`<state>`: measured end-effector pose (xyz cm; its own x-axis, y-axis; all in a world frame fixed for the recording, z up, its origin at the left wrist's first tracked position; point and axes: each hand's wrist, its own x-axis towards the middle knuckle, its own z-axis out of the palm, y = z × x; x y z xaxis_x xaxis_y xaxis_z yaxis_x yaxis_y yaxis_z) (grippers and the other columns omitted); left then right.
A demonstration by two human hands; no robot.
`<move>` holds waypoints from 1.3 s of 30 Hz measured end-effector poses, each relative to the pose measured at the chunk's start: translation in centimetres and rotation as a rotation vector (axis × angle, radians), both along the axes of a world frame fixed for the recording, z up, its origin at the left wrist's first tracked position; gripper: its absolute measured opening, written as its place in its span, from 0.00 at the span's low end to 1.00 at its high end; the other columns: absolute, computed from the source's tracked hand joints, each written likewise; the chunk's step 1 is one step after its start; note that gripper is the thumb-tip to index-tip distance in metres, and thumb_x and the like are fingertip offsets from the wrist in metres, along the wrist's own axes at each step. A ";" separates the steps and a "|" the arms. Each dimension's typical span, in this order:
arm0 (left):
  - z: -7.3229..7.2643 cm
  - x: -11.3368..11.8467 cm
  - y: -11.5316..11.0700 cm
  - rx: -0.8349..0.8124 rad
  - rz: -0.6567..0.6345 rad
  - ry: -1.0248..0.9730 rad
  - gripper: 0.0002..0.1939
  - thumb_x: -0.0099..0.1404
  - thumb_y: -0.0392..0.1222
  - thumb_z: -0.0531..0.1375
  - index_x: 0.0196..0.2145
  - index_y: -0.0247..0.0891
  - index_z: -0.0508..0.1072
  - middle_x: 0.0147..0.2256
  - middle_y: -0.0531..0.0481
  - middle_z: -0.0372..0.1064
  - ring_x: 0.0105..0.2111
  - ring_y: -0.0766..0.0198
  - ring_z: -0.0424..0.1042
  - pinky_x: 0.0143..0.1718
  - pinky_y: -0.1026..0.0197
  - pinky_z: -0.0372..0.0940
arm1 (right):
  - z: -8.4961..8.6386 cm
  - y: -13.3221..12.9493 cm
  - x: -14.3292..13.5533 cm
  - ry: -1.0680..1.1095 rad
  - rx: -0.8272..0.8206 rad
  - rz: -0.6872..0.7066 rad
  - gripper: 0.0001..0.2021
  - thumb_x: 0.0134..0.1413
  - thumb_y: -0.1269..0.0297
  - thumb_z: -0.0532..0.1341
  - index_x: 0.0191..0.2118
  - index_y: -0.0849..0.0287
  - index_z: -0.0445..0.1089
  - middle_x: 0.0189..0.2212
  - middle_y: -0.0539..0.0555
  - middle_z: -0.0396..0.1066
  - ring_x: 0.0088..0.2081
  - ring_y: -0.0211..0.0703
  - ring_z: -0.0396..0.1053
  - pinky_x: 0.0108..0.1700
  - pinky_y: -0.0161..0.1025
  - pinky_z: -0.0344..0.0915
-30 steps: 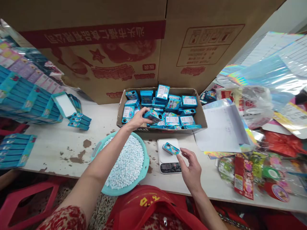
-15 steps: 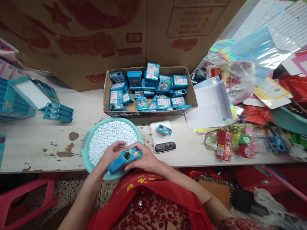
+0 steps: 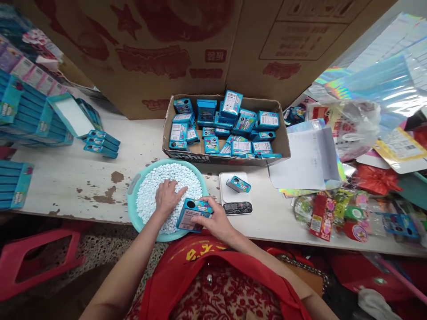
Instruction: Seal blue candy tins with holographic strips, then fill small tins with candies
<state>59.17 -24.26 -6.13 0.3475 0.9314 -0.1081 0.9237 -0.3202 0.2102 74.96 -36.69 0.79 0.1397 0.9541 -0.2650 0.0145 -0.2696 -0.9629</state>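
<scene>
Head | right hand (image 3: 216, 222) grips blue box (image 3: 194, 214) | left hand (image 3: 168, 196) on white pellets (image 3: 173, 178)

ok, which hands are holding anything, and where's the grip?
Right hand holds the blue box by its right end, over the basin. Left hand holds nothing clearly; it rests on the white pellets.

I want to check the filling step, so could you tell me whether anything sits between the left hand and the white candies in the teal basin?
Nothing visible does. The left hand rests directly on the white candies in the teal basin. The blue box, held by the right hand, sits beside it, over the basin's near edge.
</scene>
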 end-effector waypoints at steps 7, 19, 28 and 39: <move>0.0 -0.4 -0.4 -0.045 0.261 -0.408 0.12 0.58 0.51 0.57 0.29 0.41 0.72 0.31 0.47 0.71 0.35 0.57 0.70 0.32 0.61 0.59 | 0.8 1.2 0.4 -0.138 0.024 -0.042 0.20 0.44 0.54 0.66 0.43 0.56 0.66 0.36 0.51 0.72 0.35 0.42 0.70 0.39 0.39 0.67; 9.2 -0.3 -0.5 -0.609 0.616 -1.828 0.11 0.51 0.45 0.60 0.26 0.38 0.63 0.23 0.56 0.62 0.19 0.71 0.64 0.17 0.67 0.56 | 0.6 4.6 -2.2 -0.781 0.386 0.211 0.19 0.49 0.52 0.64 0.46 0.53 0.68 0.39 0.56 0.73 0.41 0.51 0.70 0.41 0.44 0.66; 9.8 0.6 -0.6 -0.398 0.654 -1.882 0.13 0.54 0.46 0.62 0.23 0.37 0.64 0.20 0.56 0.63 0.20 0.69 0.66 0.24 0.64 0.63 | 1.1 5.6 -4.0 -0.874 0.391 0.304 0.16 0.51 0.58 0.64 0.45 0.55 0.67 0.39 0.57 0.71 0.42 0.53 0.69 0.41 0.44 0.65; 9.9 0.6 -0.5 -0.363 0.648 -1.887 0.13 0.56 0.47 0.62 0.23 0.35 0.66 0.22 0.55 0.65 0.20 0.69 0.67 0.25 0.64 0.62 | 1.4 6.1 -4.2 -0.894 0.346 0.294 0.15 0.50 0.60 0.63 0.44 0.56 0.67 0.39 0.56 0.71 0.42 0.52 0.69 0.41 0.44 0.64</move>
<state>59.74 -24.79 3.72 -0.0819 0.9634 -0.2553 -0.5426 0.1718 0.8223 70.75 -30.54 2.23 -0.1015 0.9874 0.1210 0.7923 0.1538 -0.5904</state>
